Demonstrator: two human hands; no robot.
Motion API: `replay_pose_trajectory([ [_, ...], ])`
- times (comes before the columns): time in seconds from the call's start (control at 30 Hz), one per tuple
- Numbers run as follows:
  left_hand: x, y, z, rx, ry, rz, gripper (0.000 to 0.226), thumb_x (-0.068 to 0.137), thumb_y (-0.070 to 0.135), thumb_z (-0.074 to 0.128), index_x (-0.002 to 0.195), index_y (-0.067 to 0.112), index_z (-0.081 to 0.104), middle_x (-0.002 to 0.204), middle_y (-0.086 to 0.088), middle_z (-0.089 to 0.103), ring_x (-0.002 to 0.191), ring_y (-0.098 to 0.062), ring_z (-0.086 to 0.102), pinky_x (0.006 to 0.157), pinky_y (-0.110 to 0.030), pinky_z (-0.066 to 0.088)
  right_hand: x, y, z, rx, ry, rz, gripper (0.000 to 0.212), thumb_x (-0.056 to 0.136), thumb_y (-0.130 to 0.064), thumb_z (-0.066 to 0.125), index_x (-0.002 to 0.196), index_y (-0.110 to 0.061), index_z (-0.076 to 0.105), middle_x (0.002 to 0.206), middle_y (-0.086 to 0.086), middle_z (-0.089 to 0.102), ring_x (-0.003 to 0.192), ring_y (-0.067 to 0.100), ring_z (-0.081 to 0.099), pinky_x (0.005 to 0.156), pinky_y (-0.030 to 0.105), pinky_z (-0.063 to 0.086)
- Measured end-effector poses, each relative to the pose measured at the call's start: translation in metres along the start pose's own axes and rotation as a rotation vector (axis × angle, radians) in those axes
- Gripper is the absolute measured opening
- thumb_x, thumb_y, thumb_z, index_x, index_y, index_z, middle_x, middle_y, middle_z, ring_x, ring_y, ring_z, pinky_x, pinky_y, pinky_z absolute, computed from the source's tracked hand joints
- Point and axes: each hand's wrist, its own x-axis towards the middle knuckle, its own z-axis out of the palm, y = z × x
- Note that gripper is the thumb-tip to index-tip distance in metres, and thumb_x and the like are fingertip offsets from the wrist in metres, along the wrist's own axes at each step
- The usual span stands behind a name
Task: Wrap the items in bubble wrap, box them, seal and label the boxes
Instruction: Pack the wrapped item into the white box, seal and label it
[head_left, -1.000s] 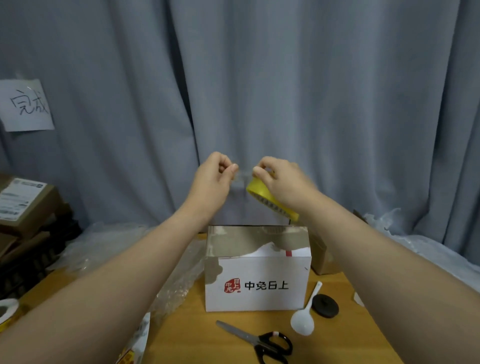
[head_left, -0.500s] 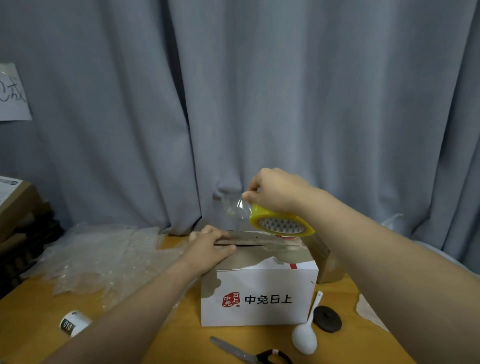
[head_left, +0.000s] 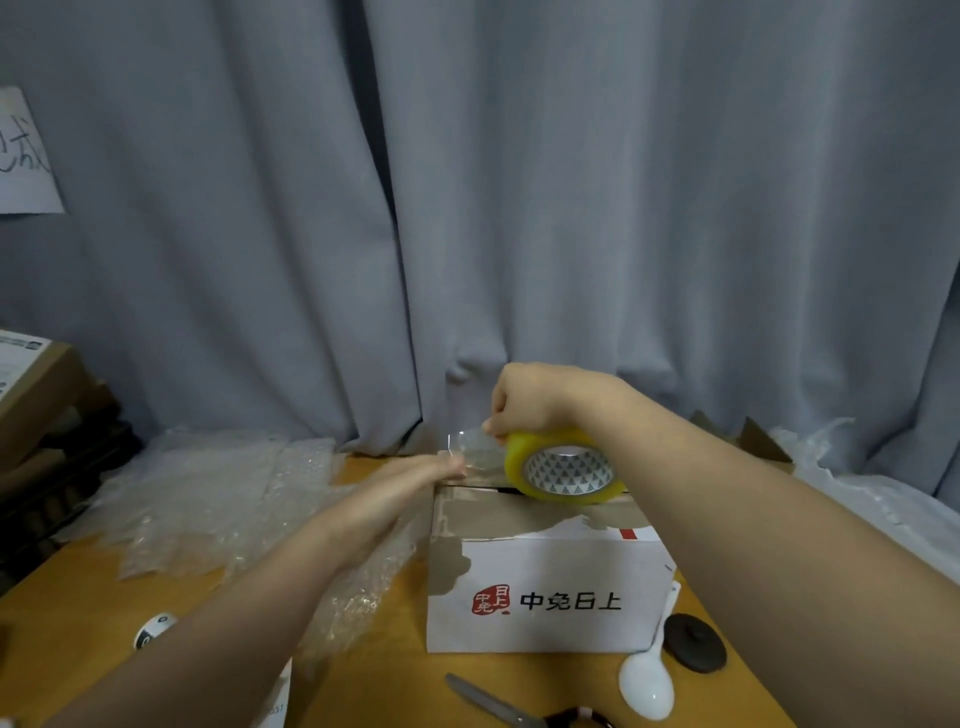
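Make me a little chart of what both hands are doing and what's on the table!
Left hand: flat, straight fingers pressing the top left edge of the white cardboard box
Right hand: gripping the yellow roll of clear tape at the box top
Beside box: clear bubble wrap sheet, white plastic spoon, flat black round disc, metal scissors

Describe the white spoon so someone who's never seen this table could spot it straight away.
Find the white printed box in the middle of the wooden table. Off its near right corner lies the spoon, bowl toward the camera, handle running up beside the box. It is glossy white; the round disc beside it is black and the scissors to its left are metal.
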Motion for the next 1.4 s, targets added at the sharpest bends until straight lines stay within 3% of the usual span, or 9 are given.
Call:
replay_pose_trajectory([
  [0.13, 0.007, 0.003, 0.007, -0.070, 0.212, -0.056, 0.032, 0.086, 0.043, 0.061, 0.086, 0.012, 0.070, 0.097, 0.006, 0.070, 0.094, -0.005, 0.060, 0.080, -0.021, 0.038, 0.011, -0.012, 0.001, -0.107, -0.056, -0.004, 0.030, 0.090, -0.040, 0.059, 0.101, -0.014, 0.070, 0.091, 0.003, 0.063, 0.083, 0.023, 0.057, 0.071, 0.031, 0.044],
  [0.3, 0.015, 0.007, 0.010, -0.093, 0.357, -0.055, 0.016, 0.093, 0.015, 0.057, 0.077, 0.011, 0.055, 0.071, -0.001, 0.057, 0.067, -0.011, 0.055, 0.070, -0.022, 0.047, 0.007, -0.007, 0.001, -0.025, 0.140, 0.047, 0.072, 0.083, -0.066, 0.053, 0.138, -0.021, 0.037, 0.138, 0.000, 0.050, 0.124, 0.026, 0.049, 0.090, 0.037, 0.039],
  [0.47, 0.016, -0.001, 0.001, -0.297, 0.441, -0.166, 0.015, 0.098, 0.018, 0.049, 0.100, 0.003, 0.054, 0.095, -0.016, 0.060, 0.075, -0.020, 0.061, 0.066, -0.027, 0.056, -0.007, 0.019, 0.028, 0.612, 0.378, 0.029, 0.050, 0.078, -0.064, 0.062, 0.072, -0.016, 0.053, 0.073, 0.002, 0.054, 0.071, 0.018, 0.053, 0.064, 0.031, 0.041],
  [0.6, 0.012, -0.002, 0.006, -0.204, 0.430, -0.144, 0.022, 0.101, 0.020, 0.042, 0.107, 0.000, 0.050, 0.080, -0.013, 0.062, 0.068, -0.018, 0.060, 0.057, -0.022, 0.054, -0.018, 0.022, 0.052, 1.051, 0.491, 0.039, 0.057, 0.066, -0.065, 0.071, 0.069, -0.011, 0.053, 0.066, 0.010, 0.037, 0.059, 0.018, 0.041, 0.060, 0.031, 0.035],
  [0.87, 0.002, -0.007, -0.007, -0.132, 0.605, -0.130, 0.023, 0.100, 0.010, 0.033, 0.113, -0.004, 0.047, 0.076, -0.014, 0.053, 0.060, -0.025, 0.061, 0.047, -0.026, 0.055, -0.012, 0.016, 0.005, 0.303, 0.304, 0.165, 0.057, 0.074, -0.063, 0.067, 0.059, -0.014, 0.042, 0.059, 0.001, 0.043, 0.062, 0.023, 0.048, 0.052, 0.029, 0.031],
  [1.07, -0.002, -0.008, -0.007, -0.140, 0.567, -0.177, 0.026, 0.099, 0.019, 0.042, 0.109, -0.004, 0.050, 0.073, -0.013, 0.047, 0.054, -0.024, 0.056, 0.039, -0.023, 0.052, -0.009, 0.006, 0.005, 0.113, 0.200, 0.217, 0.054, 0.069, -0.068, 0.068, 0.066, -0.020, 0.043, 0.070, -0.001, 0.048, 0.076, 0.026, 0.053, 0.062, 0.030, 0.036],
  [1.23, -0.003, -0.019, -0.005, -0.095, 0.517, -0.210, 0.025, 0.090, 0.034, 0.061, 0.083, 0.013, 0.049, 0.075, -0.007, 0.050, 0.056, -0.017, 0.056, 0.045, -0.023, 0.052, -0.002, -0.016, 0.004, -0.051, 0.213, 0.230, 0.030, 0.083, -0.042, 0.065, 0.092, -0.020, 0.046, 0.085, -0.002, 0.048, 0.087, 0.024, 0.049, 0.072, 0.032, 0.036],
  [1.3, 0.000, -0.023, -0.005, -0.094, 0.524, -0.230, 0.029, 0.090, 0.035, 0.062, 0.089, 0.008, 0.051, 0.075, -0.007, 0.051, 0.057, -0.016, 0.055, 0.041, -0.021, 0.050, 0.000, -0.024, 0.005, -0.119, 0.240, 0.215, 0.018, 0.087, -0.027, 0.060, 0.096, -0.024, 0.044, 0.082, -0.003, 0.044, 0.085, 0.024, 0.046, 0.074, 0.031, 0.035],
  [1.4, 0.002, -0.028, -0.006, -0.069, 0.541, -0.249, 0.037, 0.090, 0.036, 0.061, 0.106, 0.003, 0.053, 0.077, -0.006, 0.052, 0.057, -0.015, 0.056, 0.041, -0.021, 0.047, 0.003, -0.031, 0.012, -0.193, 0.279, 0.204, 0.026, 0.089, -0.016, 0.054, 0.115, -0.018, 0.053, 0.111, 0.002, 0.057, 0.099, 0.028, 0.055, 0.076, 0.031, 0.034],
])
